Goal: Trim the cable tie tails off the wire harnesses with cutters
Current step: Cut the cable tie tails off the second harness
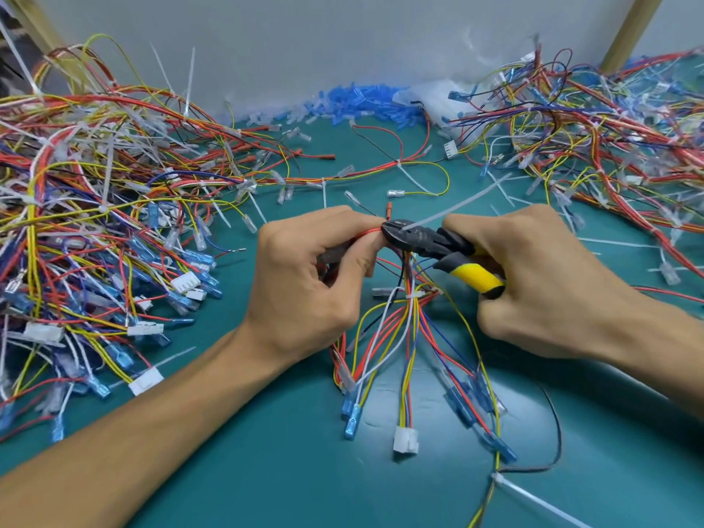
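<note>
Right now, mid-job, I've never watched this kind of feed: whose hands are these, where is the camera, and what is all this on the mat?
There is no machine here: a person works with two bare hands, and the one picture comes from a camera worn on their head, looking forward and down. The left hand pinches a wire harness whose coloured wires fan out towards the viewer. The right hand grips yellow-and-black cutters, their tip set at a white cable tie tail that sticks up and away to the right. Whether it is cut through yet, I cannot tell. On the green mat lie a big pile of harnesses on the left and another pile on the right. A heap of small blue sleeves sits by the back wall.
</note>
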Motion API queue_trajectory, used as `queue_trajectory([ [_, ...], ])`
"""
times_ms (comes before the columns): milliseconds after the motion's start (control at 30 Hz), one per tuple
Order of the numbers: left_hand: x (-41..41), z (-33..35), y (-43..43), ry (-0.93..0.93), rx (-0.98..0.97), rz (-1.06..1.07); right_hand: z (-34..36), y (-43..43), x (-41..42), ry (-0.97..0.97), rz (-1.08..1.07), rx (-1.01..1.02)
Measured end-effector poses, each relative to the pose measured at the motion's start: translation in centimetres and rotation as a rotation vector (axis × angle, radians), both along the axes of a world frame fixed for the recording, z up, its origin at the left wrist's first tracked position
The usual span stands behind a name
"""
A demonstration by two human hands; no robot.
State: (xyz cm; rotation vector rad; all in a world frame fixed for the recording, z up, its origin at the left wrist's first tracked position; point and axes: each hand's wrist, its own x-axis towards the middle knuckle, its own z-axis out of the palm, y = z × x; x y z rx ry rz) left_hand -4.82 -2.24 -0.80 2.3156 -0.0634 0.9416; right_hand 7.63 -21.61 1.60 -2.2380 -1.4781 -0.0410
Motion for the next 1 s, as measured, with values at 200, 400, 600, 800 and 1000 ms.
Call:
queue_trajectory([
  [200, 0.03, 0.06, -0.11, -0.028, 0.002, 0.005, 0.07, 0.00, 0.00, -0.005, -0.019, 0.002],
  [400, 0.05, -0.24, 0.05, -0.024, -0.023, 0.000, -0.32, 0.01, 0.02, -0.009, -0.017, 0.022],
  [600, 0.02, -0.23, 0.04, -0.001, -0.034, 0.005, -0.19, 0.10, -0.36, 0.025, -0.024, 0.007],
  [800, 0.17, -0.30, 0.17, 0.004, -0.047, 0.006, -0.02, 0.23, -0.42, 0.116, -0.026, -0.036],
  [1000, 0.30, -0.55, 0.25, 0.007, -0.079, -0.005, -0.23, 0.31, -0.47, 0.167, -0.029, -0.024],
])
